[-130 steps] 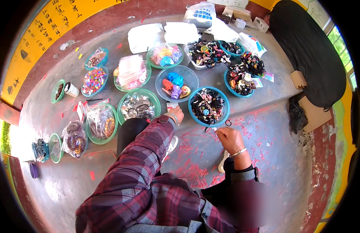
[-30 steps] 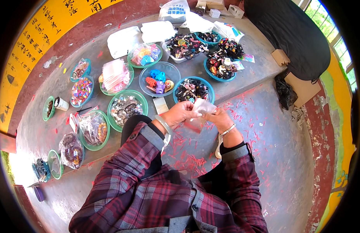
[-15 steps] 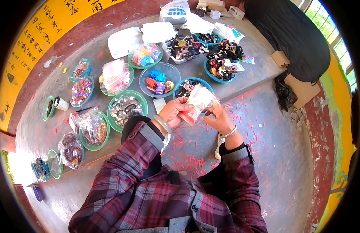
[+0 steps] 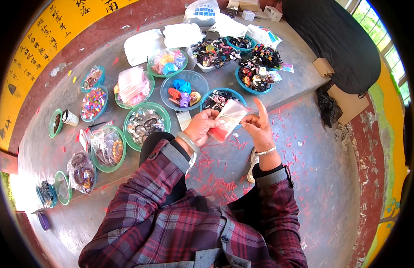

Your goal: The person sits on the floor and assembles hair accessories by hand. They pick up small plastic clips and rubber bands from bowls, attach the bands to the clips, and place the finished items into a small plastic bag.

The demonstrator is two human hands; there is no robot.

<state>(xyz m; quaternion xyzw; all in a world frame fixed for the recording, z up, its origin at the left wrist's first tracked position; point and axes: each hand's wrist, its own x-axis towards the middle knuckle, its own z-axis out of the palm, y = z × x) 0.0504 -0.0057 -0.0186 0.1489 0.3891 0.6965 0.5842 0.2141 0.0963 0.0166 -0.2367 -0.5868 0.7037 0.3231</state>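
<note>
A small clear plastic bag [image 4: 229,119], reddish at its lower end and with something pale inside, is held up in front of me. My left hand [image 4: 199,128] pinches its left side between thumb and fingers. At the right edge, the thumb and fingertips of my right hand [image 4: 261,131] close on the plastic while one finger points upward. Just behind the bag stands a blue bowl of dark hair ties [image 4: 218,99], partly covered by it. A clear bowl [image 4: 170,103] with blue, red and purple pieces lies farther back.
Left of my knee are a green bowl of packets with dark rings [image 4: 146,127] and a green bowl with bagged beads [image 4: 109,149]. Stacked pink bags [image 4: 133,87] sit behind. A raised ledge edge [image 4: 287,106] crosses at right; red scraps [image 4: 216,183] litter the floor.
The bag has flattened out and its crumpled top now looks smooth. My right hand has shifted slightly right and up, with one finger now raised.
</note>
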